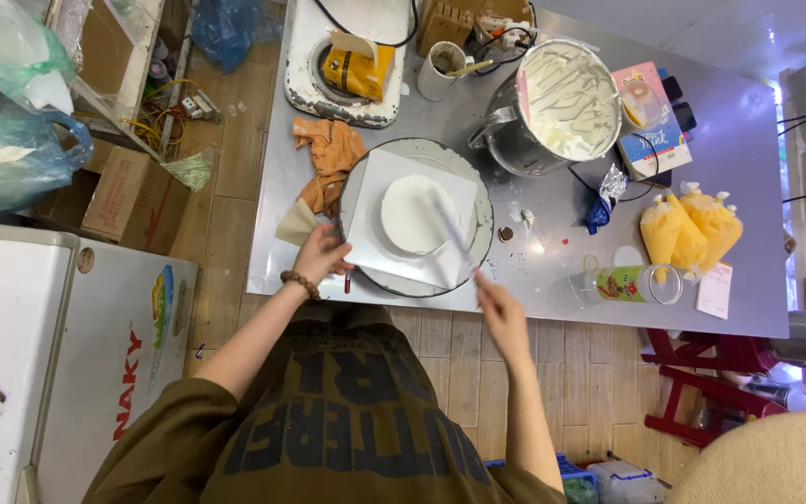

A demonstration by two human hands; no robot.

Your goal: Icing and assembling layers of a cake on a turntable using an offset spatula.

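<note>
A small round white cake (412,215) sits on a white square board (394,252) on a grey turntable (478,252). My left hand (321,254) rests on the turntable's left edge at the board's corner, a bead bracelet on its wrist. My right hand (496,303) holds a long, blurred spatula (454,233) whose blade reaches over the cake's right side.
On the metal table (748,159) stand a large metal bowl of white cream (566,103), an orange cloth (331,159), several yellow piping bags (692,229), a lying jar (632,283) and a white cup (440,67). A white chest freezer (58,345) is at my left, red stools (701,383) at my right.
</note>
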